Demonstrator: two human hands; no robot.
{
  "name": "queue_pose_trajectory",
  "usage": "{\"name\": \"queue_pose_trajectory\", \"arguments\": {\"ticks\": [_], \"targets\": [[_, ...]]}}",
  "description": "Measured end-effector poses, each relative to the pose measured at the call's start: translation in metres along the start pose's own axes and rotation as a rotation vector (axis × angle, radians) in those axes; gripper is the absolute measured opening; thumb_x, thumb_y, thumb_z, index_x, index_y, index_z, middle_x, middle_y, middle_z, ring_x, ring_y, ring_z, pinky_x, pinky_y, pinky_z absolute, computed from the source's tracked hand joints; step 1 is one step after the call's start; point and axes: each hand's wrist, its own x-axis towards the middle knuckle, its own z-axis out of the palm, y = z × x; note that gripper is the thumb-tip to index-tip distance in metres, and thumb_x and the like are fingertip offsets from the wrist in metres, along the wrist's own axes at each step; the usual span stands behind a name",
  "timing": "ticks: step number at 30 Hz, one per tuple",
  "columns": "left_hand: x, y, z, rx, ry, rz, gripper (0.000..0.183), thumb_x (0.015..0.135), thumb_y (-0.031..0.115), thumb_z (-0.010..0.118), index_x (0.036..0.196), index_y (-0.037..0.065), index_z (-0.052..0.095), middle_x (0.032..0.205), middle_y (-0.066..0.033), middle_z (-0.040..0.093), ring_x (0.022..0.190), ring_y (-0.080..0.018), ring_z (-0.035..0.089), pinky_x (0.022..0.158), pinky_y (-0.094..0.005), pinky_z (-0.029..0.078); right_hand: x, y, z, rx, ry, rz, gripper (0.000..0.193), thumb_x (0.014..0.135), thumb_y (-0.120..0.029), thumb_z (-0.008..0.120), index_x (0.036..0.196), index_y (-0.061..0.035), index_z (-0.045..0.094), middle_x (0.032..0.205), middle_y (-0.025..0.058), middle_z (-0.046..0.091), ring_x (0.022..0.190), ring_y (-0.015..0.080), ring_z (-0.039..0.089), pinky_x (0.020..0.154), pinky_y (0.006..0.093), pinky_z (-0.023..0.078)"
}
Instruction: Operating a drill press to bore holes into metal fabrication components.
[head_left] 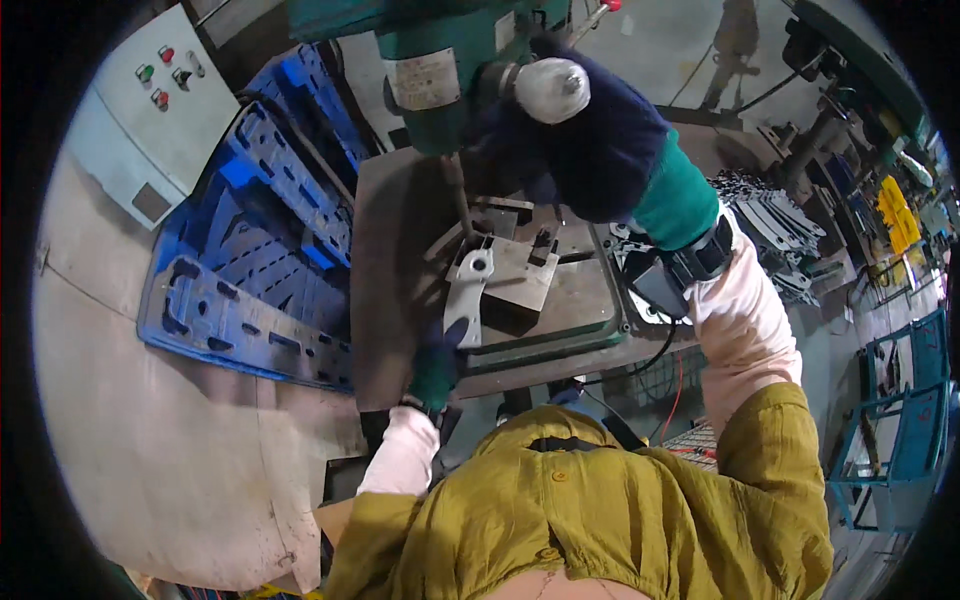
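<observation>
A green drill press (430, 100) stands over the table, its bit (458, 195) pointing down at a metal block fixture (520, 275). A pale flat metal bracket (465, 305) with a round hole at its far end lies against the fixture's left side. My left hand (437, 362), in a dark blue and green glove, is closed on the bracket's near end. My right hand (600, 145), in a matching glove, reaches up to the press and is closed round its feed handle beside a white-wrapped knob (553, 90). Shadow hides part of those fingers.
Blue plastic pallets (260, 310) stand left of the table, below a grey control box (150, 110) with buttons. Many flat metal parts (770, 225) are piled at the table's right. Farther right stand a yellow part (897, 215) and a blue metal rack (905, 390).
</observation>
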Motion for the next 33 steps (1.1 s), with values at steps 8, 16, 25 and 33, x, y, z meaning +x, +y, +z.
{"name": "queue_pose_trajectory", "arguments": {"ticks": [8, 16, 25, 33], "targets": [[-0.048, -0.032, -0.090, 0.462, 0.380, -0.005, 0.047, 0.090, 0.031, 0.070, 0.127, 0.004, 0.058, 0.118, -0.0063, 0.062, 0.103, -0.0209, 0.061, 0.086, -0.0372, 0.051, -0.124, -0.017, -0.198, -0.363, 0.958, -0.053, 0.037, 0.092, -0.033, 0.065, 0.119, -0.0073, 0.059, 0.089, 0.0117, 0.068, 0.072, 0.0260, 0.064, 0.066, 0.0363, 0.053], [-0.056, -0.066, -0.144, 0.069, 0.497, 0.105, 0.067, 0.084, 0.034, 0.077, 0.136, 0.002, 0.049, 0.126, -0.0063, 0.059, 0.104, -0.0214, 0.060, 0.082, -0.0352, 0.053, -0.134, 0.043, -0.301, -1.779, 1.271, 0.480, 0.052, 0.075, -0.038, 0.073, 0.114, -0.0056, 0.065, 0.107, 0.0245, 0.067, 0.101, 0.0397, 0.065, 0.087, 0.0464, 0.050], [-0.037, -0.023, -0.101, 0.813, 0.660, 0.037, 0.070, 0.086, 0.049, 0.065, 0.127, -0.006, 0.056, 0.131, -0.0252, 0.058, 0.123, -0.0363, 0.054, 0.102, -0.0412, 0.041, -0.148, 0.043, -0.388, -1.940, 1.158, 0.888, 0.040, 0.079, -0.038, 0.071, 0.107, -0.0095, 0.070, 0.114, 0.0199, 0.067, 0.106, 0.0395, 0.064, 0.089, 0.0493, 0.051], [-0.017, -0.058, -0.115, 0.252, 0.485, 0.078, 0.048, 0.090, 0.038, 0.066, 0.120, 0.001, 0.062, 0.113, -0.0117, 0.066, 0.100, -0.0240, 0.064, 0.086, -0.0358, 0.050, -0.157, 0.011, -0.412, -1.904, 1.057, 0.497, 0.043, 0.070, -0.035, 0.081, 0.097, -0.0035, 0.072, 0.099, 0.0205, 0.071, 0.096, 0.0360, 0.068, 0.077, 0.0438, 0.053]]}}
